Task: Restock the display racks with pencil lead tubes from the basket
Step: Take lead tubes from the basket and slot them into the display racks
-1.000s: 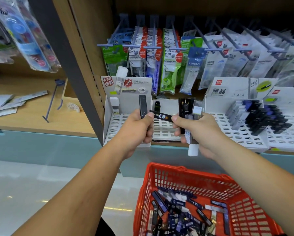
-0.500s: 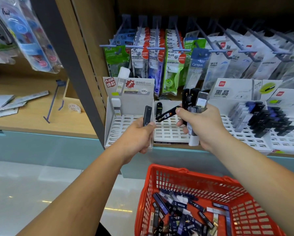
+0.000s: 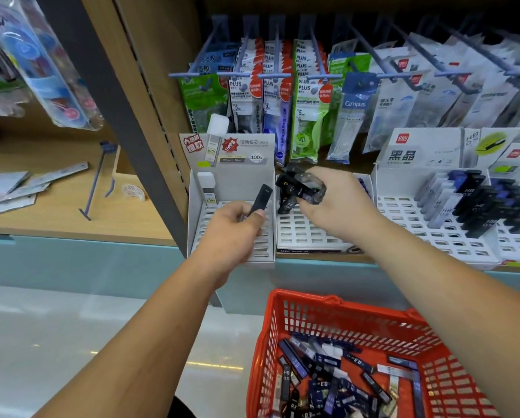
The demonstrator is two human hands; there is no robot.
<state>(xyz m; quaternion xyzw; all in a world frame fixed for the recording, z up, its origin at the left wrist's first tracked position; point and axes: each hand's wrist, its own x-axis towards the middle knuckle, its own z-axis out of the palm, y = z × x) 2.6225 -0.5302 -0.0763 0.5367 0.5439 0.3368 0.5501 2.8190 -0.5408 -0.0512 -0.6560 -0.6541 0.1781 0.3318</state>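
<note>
- The wooden shelf (image 3: 319, 256) is carrying three white slotted racks side by side, with hanging packets (image 3: 310, 116) filling the pegs above.
- The red basket (image 3: 337, 300) is sitting below the shelf edge, under the right forearm, with many loose lead tubes (image 3: 328, 384) lying jumbled inside.
- The left rack (image 3: 196, 206) is holding one white tube (image 3: 206, 185) at its back left. The middle rack (image 3: 307, 236) is showing mostly open slots. The right rack (image 3: 403, 215) is holding rows of dark tubes.
- The right hand (image 3: 343, 206) is hovering over the middle rack, fingers curled round a bundle of tubes (image 3: 301, 185).
- The left hand (image 3: 234, 233) is hovering over the left rack, thumb and fingers pinching a single dark tube (image 3: 262, 197).
- That tube's long axis is tilting up and rightward, its free end pointing toward the rack's back. The slots are lying directly beneath the left hand, so this hand is judged the nearer for seating.
</note>
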